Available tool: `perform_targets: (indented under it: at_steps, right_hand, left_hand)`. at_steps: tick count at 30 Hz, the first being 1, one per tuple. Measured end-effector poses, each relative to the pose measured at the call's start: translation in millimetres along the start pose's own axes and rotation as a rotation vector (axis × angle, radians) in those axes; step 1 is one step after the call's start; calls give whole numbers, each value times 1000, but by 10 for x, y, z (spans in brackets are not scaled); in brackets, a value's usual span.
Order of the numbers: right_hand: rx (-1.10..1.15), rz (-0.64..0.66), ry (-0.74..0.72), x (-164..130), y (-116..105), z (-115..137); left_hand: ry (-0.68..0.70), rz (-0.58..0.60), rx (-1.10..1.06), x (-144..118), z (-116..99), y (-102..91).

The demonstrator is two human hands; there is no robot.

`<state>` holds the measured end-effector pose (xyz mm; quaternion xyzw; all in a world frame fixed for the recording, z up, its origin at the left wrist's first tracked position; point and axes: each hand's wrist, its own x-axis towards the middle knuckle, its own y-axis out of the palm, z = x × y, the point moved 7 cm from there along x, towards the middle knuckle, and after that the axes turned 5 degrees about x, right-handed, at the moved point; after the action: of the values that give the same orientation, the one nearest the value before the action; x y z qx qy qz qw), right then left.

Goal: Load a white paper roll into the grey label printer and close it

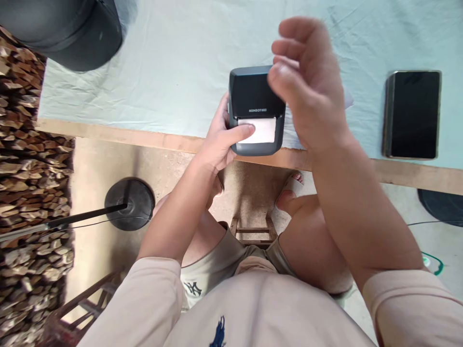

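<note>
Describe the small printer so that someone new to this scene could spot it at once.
On the pale blue cloth covering the table, at its near edge, the left hand holds a label printer. It is a dark grey box with a white label showing, unlike the flat black phone farther right.

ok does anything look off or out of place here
Only one thing: the small label printer sits at the table's very edge, its front slightly overhanging. The left hand steadies it, thumb on the white label. The right hand hovers above. Nothing spilled or damaged.
</note>
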<state>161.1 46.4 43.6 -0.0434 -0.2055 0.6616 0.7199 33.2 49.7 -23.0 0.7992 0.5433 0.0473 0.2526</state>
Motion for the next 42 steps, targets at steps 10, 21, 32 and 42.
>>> perform_targets:
  at_steps: [10, 21, 32, 42]
  right_hand:
    - [372, 143, 225, -120, 173, -86]
    - [-262, 271, -11, -118, 1, 306]
    - [-365, -88, -147, -51, -292, 506]
    - [-831, 259, 52, -62, -81, 311]
  left_hand:
    - [-27, -50, -25, -5, -51, 56]
    - [-127, -165, -35, 114, 106, -111]
    - [-99, 30, 93, 11, -48, 185]
    - [-53, 51, 86, -6, 53, 135]
